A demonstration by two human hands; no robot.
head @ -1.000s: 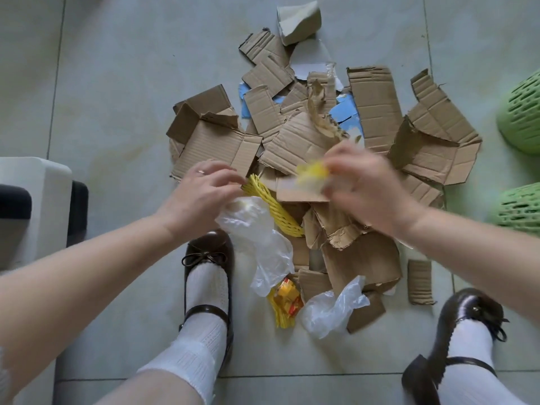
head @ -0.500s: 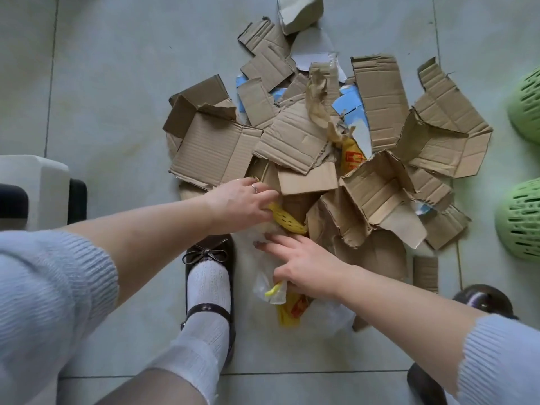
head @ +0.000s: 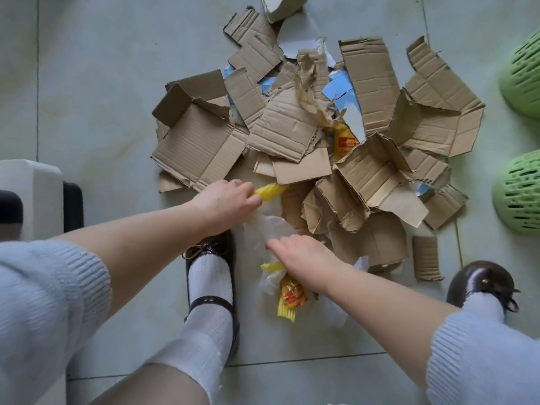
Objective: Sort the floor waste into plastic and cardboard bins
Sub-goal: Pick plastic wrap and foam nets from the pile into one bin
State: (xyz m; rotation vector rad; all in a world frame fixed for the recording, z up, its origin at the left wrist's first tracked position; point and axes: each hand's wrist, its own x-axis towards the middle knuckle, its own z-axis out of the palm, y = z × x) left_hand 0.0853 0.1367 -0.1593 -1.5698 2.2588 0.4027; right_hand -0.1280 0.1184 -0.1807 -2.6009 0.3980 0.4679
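Cardboard scraps (head: 280, 124) cover floor; left hand (head: 226, 200) grips yellow foam net (head: 270, 190), right hand (head: 304, 258) lies flat-fingered on clear plastic bag (head: 273, 229).

The right hand (head: 301, 258) covers part of the clear plastic bag (head: 271, 226) and yellow wrapper (head: 290, 296) beneath it. Beyond it, two green baskets (head: 520, 194) run off the frame's edge; its fingertips are perhaps blurred.

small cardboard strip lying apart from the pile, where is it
In the head view the small cardboard strip lies flat on the floor at the lower right, just right of the cardboard pile and just above the right shoe.
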